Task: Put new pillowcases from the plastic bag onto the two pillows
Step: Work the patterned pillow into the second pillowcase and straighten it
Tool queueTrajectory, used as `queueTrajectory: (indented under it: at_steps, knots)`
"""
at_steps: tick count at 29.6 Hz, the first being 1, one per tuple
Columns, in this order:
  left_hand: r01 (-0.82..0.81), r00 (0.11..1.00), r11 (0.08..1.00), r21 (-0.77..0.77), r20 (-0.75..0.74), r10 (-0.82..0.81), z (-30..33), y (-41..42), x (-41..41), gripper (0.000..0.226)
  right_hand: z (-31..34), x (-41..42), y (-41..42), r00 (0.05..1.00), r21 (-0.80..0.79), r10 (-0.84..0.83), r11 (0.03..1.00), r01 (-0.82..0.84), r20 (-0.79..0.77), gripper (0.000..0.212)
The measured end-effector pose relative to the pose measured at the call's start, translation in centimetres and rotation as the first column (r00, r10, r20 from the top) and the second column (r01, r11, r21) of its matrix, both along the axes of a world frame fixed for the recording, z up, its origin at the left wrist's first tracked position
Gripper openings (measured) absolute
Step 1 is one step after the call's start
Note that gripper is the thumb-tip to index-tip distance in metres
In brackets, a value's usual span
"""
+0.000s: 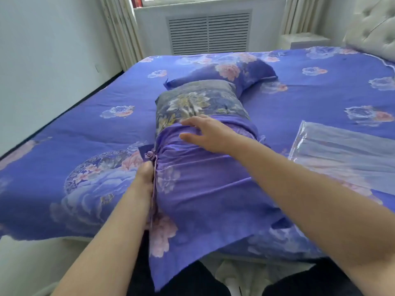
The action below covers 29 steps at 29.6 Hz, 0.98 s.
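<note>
A pillow (198, 101) with a grey-blue flower print lies lengthwise on the bed in front of me. A purple flowered pillowcase (203, 189) covers its near half, bunched at the open edge. My left hand (145, 178) pinches the left seam of the pillowcase. My right hand (207, 133) rests on the bunched open edge, fingers spread and curled into the cloth. Behind it lies a second pillow (226, 71) in a purple flowered case. A clear plastic bag (346, 154) lies flat on the bed to the right.
The bed has a purple flowered sheet (96, 129). A tufted headboard (372, 28) stands at the far right, with a white nightstand (305, 40) beside it. A radiator grille (208, 33) and curtains line the far wall. The near bed edge is at my legs.
</note>
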State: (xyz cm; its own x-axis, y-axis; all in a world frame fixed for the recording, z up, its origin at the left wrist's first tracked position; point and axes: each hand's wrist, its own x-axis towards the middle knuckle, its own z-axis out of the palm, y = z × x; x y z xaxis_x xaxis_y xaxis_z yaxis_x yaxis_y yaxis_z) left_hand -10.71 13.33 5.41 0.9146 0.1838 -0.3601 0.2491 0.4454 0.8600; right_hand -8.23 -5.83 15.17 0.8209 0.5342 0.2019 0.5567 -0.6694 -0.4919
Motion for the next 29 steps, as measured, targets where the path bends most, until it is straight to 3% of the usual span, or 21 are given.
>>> queueTrajectory:
  at_steps: [2,4,6,7,11,13,17,22,25,29]
  knots:
    - [-0.249,0.967,0.936,0.248,0.009,0.255,0.0,1.9,0.4,0.018,-2.5,-0.1,-2.9,0.994,0.086,-0.067,0.995,0.059,0.083,0.043]
    - [-0.447,0.893,0.717,0.534,0.223,0.391,0.4,2.5,0.3,0.013,-4.3,-0.9,-5.6,0.981,0.213,-0.099,0.975,0.063,0.165,0.04]
    - [-0.51,0.848,0.534,0.674,0.496,0.184,1.2,1.0,-1.4,0.011,-5.8,-2.1,-8.2,0.976,0.273,-0.1,0.961,0.043,0.196,0.046]
    - [-0.498,0.842,0.447,0.743,0.538,0.043,1.3,-0.1,-2.5,0.017,-6.6,-2.7,-9.4,0.973,0.259,-0.093,0.965,0.037,0.21,0.051]
    - [-0.483,0.832,0.092,0.871,0.49,-0.261,0.1,-1.5,-6.4,0.042,-9.0,-5.0,-12.8,0.929,-0.038,0.028,0.999,-0.015,0.369,0.062]
    - [-0.487,0.823,0.069,0.871,0.484,-0.297,-0.7,-1.8,-7.9,0.048,-9.7,-5.2,-13.2,0.909,-0.128,0.085,0.991,-0.036,0.407,0.055]
    - [-0.418,0.833,0.112,0.902,0.429,-0.35,-2.5,-2.1,-10.2,0.049,-10.4,-4.9,-12.1,0.866,-0.111,0.096,0.993,-0.047,0.49,0.031]
    - [-0.448,0.86,-0.206,0.87,0.356,-0.366,-4.8,-2.1,-12.1,0.068,-10.4,-5.3,-10.1,0.8,0.01,0.016,1.0,-0.028,0.6,0.021]
    - [-0.411,0.895,-0.249,0.877,0.336,-0.294,-5.8,-2.7,-12.9,0.061,-9.7,-6.0,-8.9,0.752,0.078,-0.068,0.997,0.023,0.656,0.025]
    - [-0.403,0.904,-0.238,0.884,0.344,-0.255,-5.7,-3.8,-13.1,0.039,-8.0,-6.4,-7.3,0.78,0.204,-0.174,0.977,0.061,0.601,0.023]
